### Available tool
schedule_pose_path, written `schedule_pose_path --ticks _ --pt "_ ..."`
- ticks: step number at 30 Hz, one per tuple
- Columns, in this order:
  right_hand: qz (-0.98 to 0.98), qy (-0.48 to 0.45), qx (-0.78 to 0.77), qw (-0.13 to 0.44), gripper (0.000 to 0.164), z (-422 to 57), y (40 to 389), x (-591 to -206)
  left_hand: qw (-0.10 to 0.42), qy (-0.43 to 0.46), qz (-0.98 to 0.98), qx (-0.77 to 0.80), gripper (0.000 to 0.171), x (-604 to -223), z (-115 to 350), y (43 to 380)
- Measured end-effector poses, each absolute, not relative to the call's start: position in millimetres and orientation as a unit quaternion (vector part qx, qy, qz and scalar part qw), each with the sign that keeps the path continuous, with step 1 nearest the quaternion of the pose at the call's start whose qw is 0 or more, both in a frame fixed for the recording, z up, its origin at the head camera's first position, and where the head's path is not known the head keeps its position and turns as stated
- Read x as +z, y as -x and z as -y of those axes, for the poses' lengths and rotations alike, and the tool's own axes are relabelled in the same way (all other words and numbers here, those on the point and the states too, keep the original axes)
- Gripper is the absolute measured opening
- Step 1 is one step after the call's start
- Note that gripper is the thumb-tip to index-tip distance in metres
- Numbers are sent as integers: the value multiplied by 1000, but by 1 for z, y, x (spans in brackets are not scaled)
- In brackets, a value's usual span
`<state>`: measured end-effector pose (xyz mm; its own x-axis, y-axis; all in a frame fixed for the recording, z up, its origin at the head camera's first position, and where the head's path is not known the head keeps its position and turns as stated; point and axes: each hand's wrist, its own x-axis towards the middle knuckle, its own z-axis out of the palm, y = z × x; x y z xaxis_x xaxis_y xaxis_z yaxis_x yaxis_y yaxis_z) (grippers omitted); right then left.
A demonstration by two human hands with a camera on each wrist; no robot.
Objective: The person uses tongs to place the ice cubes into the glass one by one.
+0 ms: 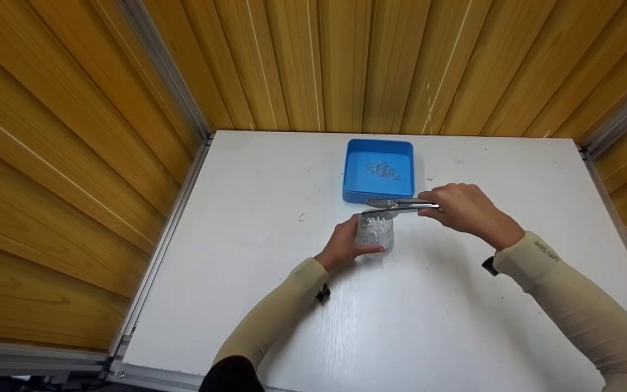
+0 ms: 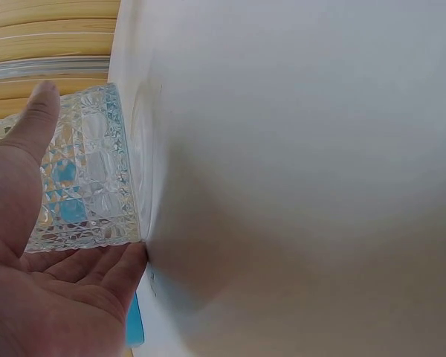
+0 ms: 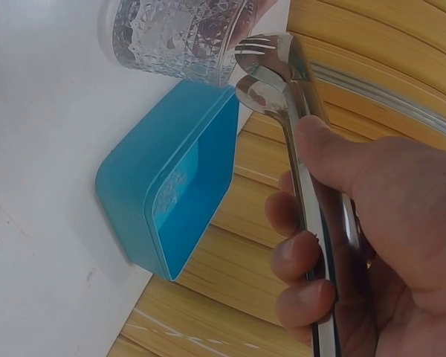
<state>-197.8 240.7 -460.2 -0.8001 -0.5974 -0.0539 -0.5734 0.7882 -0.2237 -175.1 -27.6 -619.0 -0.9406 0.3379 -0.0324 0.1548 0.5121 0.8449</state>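
Observation:
A clear, cut-pattern glass (image 1: 376, 235) stands on the white table, with my left hand (image 1: 342, 245) holding its side. The left wrist view shows the thumb on one side of the glass and the fingers on the other. My right hand (image 1: 463, 211) grips metal serving tongs (image 3: 306, 186), one end slotted like a fork and the other spoon-shaped. In the head view the tong ends lie over the glass's rim. Whether anything sits between them I cannot tell. What the glass holds is hard to make out through its pattern.
Just behind the glass is a square blue box (image 1: 365, 195) without a lid. A small cluster of clear pieces (image 1: 383, 170) lies on its floor. Wood-patterned walls (image 1: 340, 65) border the white table (image 1: 237, 228) at the back and sides.

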Motion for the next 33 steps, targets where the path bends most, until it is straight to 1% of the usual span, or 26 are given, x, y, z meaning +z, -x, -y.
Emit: schedule_pose_path --ticks 4,9,14,21,29,33 --pt "-943 315 -93 50 27 -241 198 -459 91 -148 -869 462 90 -619 28 175" --pt "-945 311 -86 56 29 -240 203 -454 96 -141 -878 447 94 -618 28 174" --pt "-946 309 -73 57 33 -238 212 -448 96 -141 -882 440 96 -618 27 175" --pt "-949 306 -54 56 34 -231 229 -442 101 -138 -883 438 98 -618 28 175" --pt "-952 294 -43 78 33 -220 249 -439 89 -146 -879 445 97 -618 28 176" --pt "-952 292 -47 86 33 -214 257 -440 95 -142 -877 449 98 -619 27 175"
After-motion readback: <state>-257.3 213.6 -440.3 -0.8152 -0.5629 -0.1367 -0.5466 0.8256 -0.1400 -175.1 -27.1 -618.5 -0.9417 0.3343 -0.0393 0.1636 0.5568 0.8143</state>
